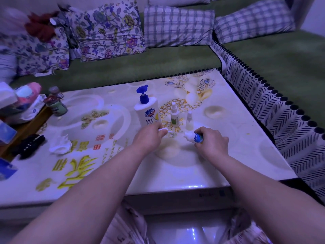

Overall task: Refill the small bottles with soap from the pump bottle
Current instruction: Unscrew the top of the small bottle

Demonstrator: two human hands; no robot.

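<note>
The right hand (pixel 212 140) is curling its fingers around a small blue-label bottle (pixel 195 137), tilted above the table (pixel 228 155). The left hand (pixel 149 139) fingers are pinching a white cap (pixel 162 129). The pump bottle (pixel 146 113) is standing just beyond them.

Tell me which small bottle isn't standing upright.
The blue-labelled bottle, gripped in the right hand and tipped sideways. The green-labelled spray bottle and the clear spray bottle behind it stand upright on the table.
</note>
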